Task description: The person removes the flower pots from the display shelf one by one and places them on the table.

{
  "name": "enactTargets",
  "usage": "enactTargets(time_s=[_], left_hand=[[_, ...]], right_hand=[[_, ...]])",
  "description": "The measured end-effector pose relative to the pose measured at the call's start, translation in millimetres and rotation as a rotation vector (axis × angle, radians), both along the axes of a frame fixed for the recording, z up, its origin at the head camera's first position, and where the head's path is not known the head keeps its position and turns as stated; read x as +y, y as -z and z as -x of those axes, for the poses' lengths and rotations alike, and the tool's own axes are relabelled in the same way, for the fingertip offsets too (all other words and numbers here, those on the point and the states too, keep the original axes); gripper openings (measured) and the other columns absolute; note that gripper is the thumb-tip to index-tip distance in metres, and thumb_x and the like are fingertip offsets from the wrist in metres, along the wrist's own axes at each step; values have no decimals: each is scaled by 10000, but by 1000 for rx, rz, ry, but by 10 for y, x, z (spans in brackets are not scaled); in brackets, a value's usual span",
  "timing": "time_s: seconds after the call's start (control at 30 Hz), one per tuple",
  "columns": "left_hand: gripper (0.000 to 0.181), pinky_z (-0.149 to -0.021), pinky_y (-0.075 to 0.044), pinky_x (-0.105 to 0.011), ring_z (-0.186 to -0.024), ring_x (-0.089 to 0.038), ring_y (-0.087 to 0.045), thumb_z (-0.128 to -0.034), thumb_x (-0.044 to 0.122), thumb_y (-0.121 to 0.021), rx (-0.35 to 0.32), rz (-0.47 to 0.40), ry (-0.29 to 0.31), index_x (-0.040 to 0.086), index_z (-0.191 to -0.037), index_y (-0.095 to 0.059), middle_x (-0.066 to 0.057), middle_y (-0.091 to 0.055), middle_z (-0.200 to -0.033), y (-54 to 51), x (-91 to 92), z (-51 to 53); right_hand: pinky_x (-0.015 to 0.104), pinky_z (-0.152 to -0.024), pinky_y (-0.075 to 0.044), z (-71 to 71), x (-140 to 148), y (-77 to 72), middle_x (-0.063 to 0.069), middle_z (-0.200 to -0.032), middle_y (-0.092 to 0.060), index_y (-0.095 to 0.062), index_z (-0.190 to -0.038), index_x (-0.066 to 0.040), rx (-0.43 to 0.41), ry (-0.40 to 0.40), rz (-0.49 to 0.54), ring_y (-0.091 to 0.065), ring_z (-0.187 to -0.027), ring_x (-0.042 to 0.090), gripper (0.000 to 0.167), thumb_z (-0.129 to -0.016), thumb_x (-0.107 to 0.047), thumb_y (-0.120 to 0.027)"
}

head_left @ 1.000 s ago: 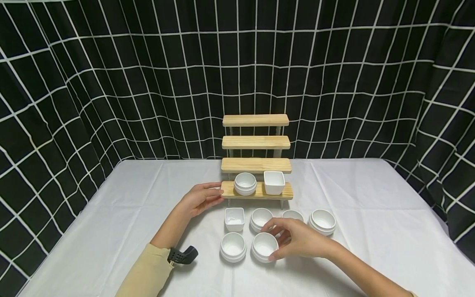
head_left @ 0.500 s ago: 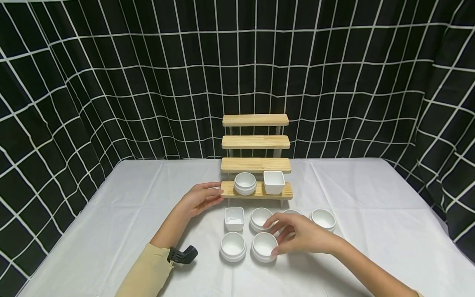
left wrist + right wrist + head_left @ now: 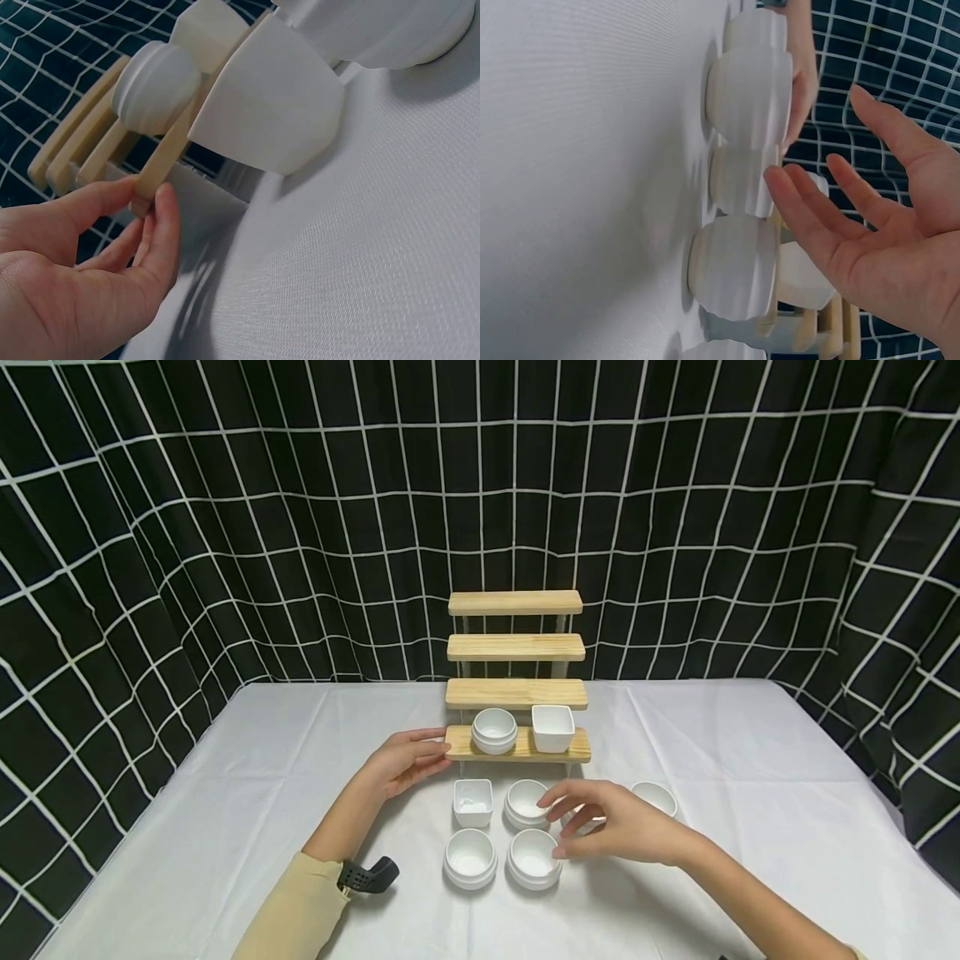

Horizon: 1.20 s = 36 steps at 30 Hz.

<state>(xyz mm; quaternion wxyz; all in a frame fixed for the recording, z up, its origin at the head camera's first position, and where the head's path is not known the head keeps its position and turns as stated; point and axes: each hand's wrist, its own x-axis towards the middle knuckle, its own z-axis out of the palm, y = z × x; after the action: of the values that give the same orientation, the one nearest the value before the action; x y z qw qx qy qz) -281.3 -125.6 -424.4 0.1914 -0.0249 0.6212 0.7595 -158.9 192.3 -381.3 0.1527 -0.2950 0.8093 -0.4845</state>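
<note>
My left hand [image 3: 408, 762] pinches the left end of the lowest wooden board [image 3: 459, 745] of a stepped display stand; thumb and fingers grip that board [image 3: 155, 174] in the left wrist view. A round white bowl [image 3: 494, 732] and a square white bowl [image 3: 552, 729] sit on it. My right hand [image 3: 626, 822], fingers spread and loosely bent, hovers over the small bowls with nothing held. Its thumb tip is near the rim of the front round bowl [image 3: 532, 860]. Beneath the hand, another bowl is mostly hidden. In the right wrist view, the palm [image 3: 885, 255] faces the bowls.
On the white tablecloth [image 3: 247, 827] stand a front left round bowl [image 3: 470, 860], a square bowl [image 3: 472, 803], a round bowl [image 3: 527, 803] and a right-hand round bowl [image 3: 654, 795]. Upper boards [image 3: 516, 647] rise behind. A black grid curtain [image 3: 337, 510] surrounds the table.
My right hand has risen slightly, shifting up and right off the front round bowl, which stays in place. My left hand keeps its hold on the board.
</note>
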Motion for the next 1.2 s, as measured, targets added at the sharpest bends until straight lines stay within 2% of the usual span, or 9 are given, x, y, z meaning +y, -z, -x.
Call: enactTargets(time_s=[0.43, 0.7, 1.2], left_hand=[[519, -873, -663, -216, -843, -114, -722, -1038, -81, -573, 13, -7, 10, -133, -1531, -421, -217, -640, -1192, 1, -17, -1], [510, -876, -663, -218, -843, -115, -722, -1035, -82, -580, 5, -2, -3, -124, -1525, -442, -219, -635, -1206, 3, -21, -9], [515, -844, -666, -206, -815, -117, -720, -1027, -95, -581, 1, -30, -9, -135, -1520, -437, -191, -636, -1126, 0, -11, 1]], right_hand=[[320, -859, -676, 7, 20, -47, 239, -1231, -680, -623, -1305, 41, 35, 13, 23, -728, -1014, 350, 476, -917, -135, -836], [323, -850, -677, 9, 44, -96, 263, -1279, -654, -624, -1305, 34, 44, 20, 18, -742, -1009, 209, 471, -924, -148, -832], [319, -851, -676, 70, 30, -182, 277, -1274, -657, -620, -1301, 61, 64, 19, 10, -742, -986, 215, 461, -930, -129, -817]])
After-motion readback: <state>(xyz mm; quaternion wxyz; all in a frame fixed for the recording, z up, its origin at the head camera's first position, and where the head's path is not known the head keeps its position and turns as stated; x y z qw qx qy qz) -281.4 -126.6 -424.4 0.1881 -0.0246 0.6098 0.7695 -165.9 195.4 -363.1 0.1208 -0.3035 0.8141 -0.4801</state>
